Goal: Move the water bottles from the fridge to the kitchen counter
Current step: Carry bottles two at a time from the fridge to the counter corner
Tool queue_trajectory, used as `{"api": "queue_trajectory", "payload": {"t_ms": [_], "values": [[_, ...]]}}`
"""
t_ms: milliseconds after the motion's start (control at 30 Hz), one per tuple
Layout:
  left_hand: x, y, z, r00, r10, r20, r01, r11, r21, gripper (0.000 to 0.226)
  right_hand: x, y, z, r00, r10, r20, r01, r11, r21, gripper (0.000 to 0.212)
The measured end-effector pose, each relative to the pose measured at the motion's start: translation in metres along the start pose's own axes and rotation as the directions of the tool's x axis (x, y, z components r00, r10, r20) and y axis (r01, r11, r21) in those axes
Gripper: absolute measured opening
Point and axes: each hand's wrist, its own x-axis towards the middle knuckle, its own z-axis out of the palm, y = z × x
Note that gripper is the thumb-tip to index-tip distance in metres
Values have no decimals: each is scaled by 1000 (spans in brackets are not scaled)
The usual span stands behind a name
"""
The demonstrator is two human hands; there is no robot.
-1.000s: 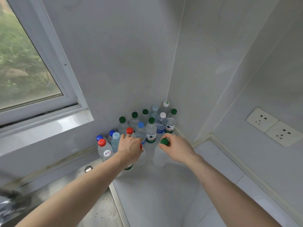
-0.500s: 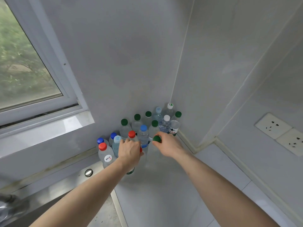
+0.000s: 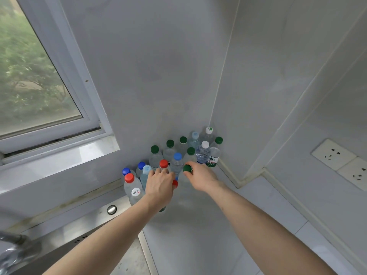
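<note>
Setting two bottles down at the front edge of the bottle cluster [image 3: 178, 155], which is packed into the wall corner [image 3: 213, 120] of the kitchen counter [image 3: 198, 235]; that corner is the ref point for everything below.

Right hand [image 3: 202, 178] has its fingers curled round the neck of a green-cap bottle [image 3: 187, 168], just in front of the cluster's corner-side bottles. Left hand [image 3: 159, 185] is wrapped over a red-cap bottle [image 3: 175, 183] whose cap peeks out under the thumb side; body mostly hidden, so can't tell if its base is on the counter yet. Same for the green-cap one, base blurred/see-through.

Risks, my read:
- Cluster is tight, bottles touching or nearly. Pushing either held bottle further toward the corner could nudge neighbours, e.g. the blue-cap bottle [image 3: 177, 156] between the hands, and tip several domino-style.
- Left fingertips sit right against another red-cap bottle [image 3: 163, 163]; pulling the hand back carelessly could drag or topple it.
- Letting go before a base is flat = bottle falls over, rolls.
- Away from the corner, on the window [image 3: 39, 76] side, the counter drops to a sink [image 3: 79, 235]; outermost red-cap bottle w/ round sticker [image 3: 132, 187] stands nearest that edge, so a sideways knock from the left forearm could send it in.
</note>
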Motion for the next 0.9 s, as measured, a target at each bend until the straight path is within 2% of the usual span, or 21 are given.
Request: {"api": "queue_trajectory", "payload": {"t_ms": [133,233,567,900], "values": [[-14,-6,-8,999,-2,-41,0,998,-58,25,-15,2,-5,1000,14,3,-15,998,66,39],[-31,-10,-21,998,10,-68,-19,991,-135,29,-38,3,-11,999,39,-33,-35,993,110,50],[-120,-13,-63,991,35,-129,-76,940,-332,37,-163,6,-14,986,50,-158,26,896,444,58],[-180,35,-83,968,213,-135,-250,875,-415,36,-278,33,-7,972,115,-206,0,874,486,55]]}}
